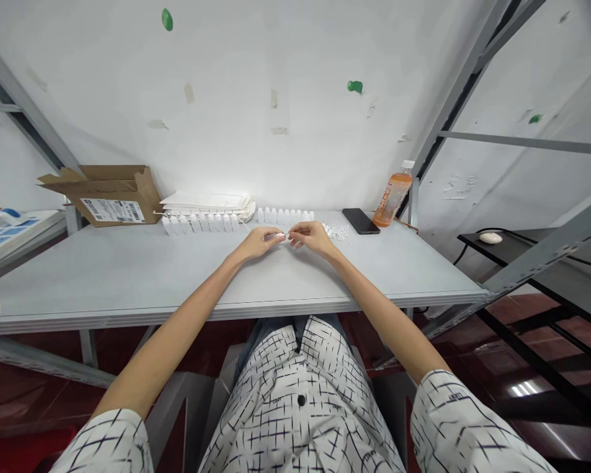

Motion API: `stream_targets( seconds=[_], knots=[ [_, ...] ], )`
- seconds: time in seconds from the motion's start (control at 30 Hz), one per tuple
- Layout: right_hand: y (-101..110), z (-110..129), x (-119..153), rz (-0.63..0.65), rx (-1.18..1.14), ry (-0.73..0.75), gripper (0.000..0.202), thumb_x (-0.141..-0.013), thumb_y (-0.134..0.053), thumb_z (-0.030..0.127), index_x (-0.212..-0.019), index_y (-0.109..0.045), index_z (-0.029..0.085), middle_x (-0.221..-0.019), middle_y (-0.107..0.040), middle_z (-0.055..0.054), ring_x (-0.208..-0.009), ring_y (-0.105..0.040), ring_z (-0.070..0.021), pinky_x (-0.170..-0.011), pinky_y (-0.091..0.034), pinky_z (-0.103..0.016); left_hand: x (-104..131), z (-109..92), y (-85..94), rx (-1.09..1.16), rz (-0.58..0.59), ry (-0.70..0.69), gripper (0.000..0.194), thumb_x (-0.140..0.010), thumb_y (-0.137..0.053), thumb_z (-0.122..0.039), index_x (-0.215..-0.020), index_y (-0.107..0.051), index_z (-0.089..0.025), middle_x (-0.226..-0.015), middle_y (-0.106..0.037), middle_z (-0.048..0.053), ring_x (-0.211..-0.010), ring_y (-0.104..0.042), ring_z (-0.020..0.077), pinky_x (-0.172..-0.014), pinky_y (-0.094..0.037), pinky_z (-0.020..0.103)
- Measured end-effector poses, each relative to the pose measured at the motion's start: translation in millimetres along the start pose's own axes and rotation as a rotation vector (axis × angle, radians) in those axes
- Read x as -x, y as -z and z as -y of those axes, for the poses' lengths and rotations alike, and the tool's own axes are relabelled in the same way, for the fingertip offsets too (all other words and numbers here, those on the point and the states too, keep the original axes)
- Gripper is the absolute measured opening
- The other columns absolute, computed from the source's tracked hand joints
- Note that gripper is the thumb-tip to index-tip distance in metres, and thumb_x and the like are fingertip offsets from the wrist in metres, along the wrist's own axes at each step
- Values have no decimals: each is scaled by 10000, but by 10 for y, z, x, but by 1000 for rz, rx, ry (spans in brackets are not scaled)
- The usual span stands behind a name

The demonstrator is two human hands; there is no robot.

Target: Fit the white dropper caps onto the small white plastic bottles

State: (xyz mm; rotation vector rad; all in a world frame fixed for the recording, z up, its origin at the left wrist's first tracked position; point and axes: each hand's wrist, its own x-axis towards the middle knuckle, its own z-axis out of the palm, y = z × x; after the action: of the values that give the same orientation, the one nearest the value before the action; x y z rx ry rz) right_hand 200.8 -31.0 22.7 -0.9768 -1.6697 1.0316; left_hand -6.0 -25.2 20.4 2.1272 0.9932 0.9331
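Observation:
Close together above the grey table, my left hand and my right hand meet fingertip to fingertip. A tiny white piece is pinched in the fingers of my left hand; its kind is too small to tell. My right hand is also closed in a pinch beside it, and what it holds, if anything, cannot be made out. Behind my hands stands a row of small white bottle-shaped pieces. A second such row stands to the left. Small loose white parts lie scattered by my right hand.
An open cardboard box and a stack of white sheets or packets stand at the back left. Toward the back right are a black phone and an orange drink bottle. A white wall closes off the back.

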Motion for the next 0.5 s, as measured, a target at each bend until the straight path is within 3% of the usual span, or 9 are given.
stream_targets(
  seconds=[0.5],
  knots=[
    [-27,-26,-17,-13,21,13,125,-722,-718,250,-715,-688,128,-655,-689,-56,-600,-692,-181,-580,-584,-290,1,5,-19,-39,5,-28,491,-880,-566,-568,-996,-779,-141,-1089,-760,91,-1055,-654,258,-981,-445,335]
  ],
)
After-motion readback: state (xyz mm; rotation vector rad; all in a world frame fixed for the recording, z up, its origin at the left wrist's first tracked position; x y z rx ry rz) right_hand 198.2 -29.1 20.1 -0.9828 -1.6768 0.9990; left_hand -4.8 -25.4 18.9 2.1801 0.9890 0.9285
